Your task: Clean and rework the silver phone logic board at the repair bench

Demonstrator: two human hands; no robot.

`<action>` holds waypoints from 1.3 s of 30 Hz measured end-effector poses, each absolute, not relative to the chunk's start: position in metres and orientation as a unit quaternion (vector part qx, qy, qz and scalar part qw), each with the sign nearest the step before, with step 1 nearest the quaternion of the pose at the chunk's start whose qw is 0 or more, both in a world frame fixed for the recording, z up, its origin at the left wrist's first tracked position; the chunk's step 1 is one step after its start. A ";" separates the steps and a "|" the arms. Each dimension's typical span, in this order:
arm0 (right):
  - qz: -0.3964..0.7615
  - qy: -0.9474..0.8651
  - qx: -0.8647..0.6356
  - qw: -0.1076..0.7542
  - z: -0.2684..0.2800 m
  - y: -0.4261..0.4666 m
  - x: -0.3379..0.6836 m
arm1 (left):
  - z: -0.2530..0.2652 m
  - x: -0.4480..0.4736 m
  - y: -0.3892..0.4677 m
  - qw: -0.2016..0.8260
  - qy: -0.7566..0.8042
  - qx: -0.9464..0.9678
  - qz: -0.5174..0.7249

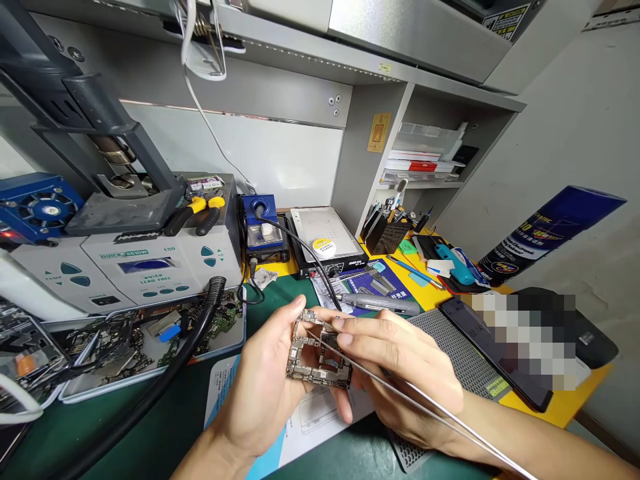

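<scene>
My left hand (265, 377) grips a small phone circuit board (320, 375) by its left side and from beneath, thumb up along the edge. The board is frame-shaped with cut-out openings and small parts along its strips. In my right hand (413, 357) is a pair of long thin metal tweezers (480, 440), with the tips over the board's upper opening and the arms running back under the wrist. My right fingertips are close to the board's right edge; whether they touch it I cannot tell. A printed sheet (295, 440) lies below both hands.
A rework station (150, 267) stands left, its black hose (170, 373) curving across the green mat. Trays of scrap boards (200, 333) sit before it. A grey pen-like tool (380, 303), perforated plate (450, 347), phone (495, 353) and blue spray can (555, 230) are at right.
</scene>
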State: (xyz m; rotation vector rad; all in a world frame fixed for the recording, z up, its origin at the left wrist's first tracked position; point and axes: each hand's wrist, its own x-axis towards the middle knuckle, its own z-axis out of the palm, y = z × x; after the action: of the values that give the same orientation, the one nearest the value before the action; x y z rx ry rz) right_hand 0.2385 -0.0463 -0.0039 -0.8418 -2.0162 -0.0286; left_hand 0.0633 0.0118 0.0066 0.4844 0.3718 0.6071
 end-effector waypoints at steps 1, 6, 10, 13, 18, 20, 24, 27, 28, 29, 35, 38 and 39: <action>-0.013 -0.817 -0.347 0.461 -0.002 -0.046 0.237 | 0.006 0.064 0.012 0.909 0.181 0.233 0.294; 0.024 -0.782 -0.358 0.509 0.006 -0.046 0.230 | 0.006 0.065 0.010 0.901 0.195 0.240 0.304; 0.076 -0.740 -0.394 0.539 0.009 -0.050 0.229 | 0.008 0.065 0.009 0.895 0.194 0.254 0.310; 0.089 -0.725 -0.417 0.540 0.012 -0.049 0.228 | 0.009 0.065 0.009 0.888 0.206 0.265 0.314; 0.049 -0.751 -0.406 0.518 0.012 -0.048 0.229 | 0.011 0.066 0.007 0.884 0.206 0.278 0.315; 0.042 -0.770 -0.387 0.505 0.008 -0.048 0.231 | 0.012 0.067 0.006 0.884 0.210 0.276 0.314; 0.048 -0.779 -0.374 0.501 0.004 -0.047 0.234 | 0.013 0.067 0.004 0.884 0.217 0.270 0.313; 0.017 -0.764 -0.390 0.514 0.008 -0.045 0.235 | 0.012 0.066 0.005 0.874 0.232 0.274 0.328; 0.005 -0.752 -0.400 0.523 0.010 -0.044 0.235 | 0.012 0.066 0.006 0.868 0.237 0.279 0.336; -0.008 -0.735 -0.410 0.540 0.011 -0.043 0.235 | 0.011 0.066 0.007 0.860 0.244 0.284 0.346; 0.015 -0.656 -0.490 0.574 0.007 -0.033 0.240 | 0.011 0.064 0.013 0.817 0.290 0.286 0.407; -0.032 -0.680 -0.522 0.515 0.004 -0.025 0.252 | 0.013 0.063 0.014 0.818 0.290 0.280 0.411; -0.049 -0.687 -0.523 0.502 0.004 -0.023 0.258 | 0.014 0.063 0.014 0.819 0.289 0.279 0.410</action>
State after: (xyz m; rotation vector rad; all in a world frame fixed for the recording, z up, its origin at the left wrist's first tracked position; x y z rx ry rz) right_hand 0.2583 -0.0234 0.0036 -1.2637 -1.6601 -0.1183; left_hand 0.0633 0.0137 0.0142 0.5950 0.6154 0.8726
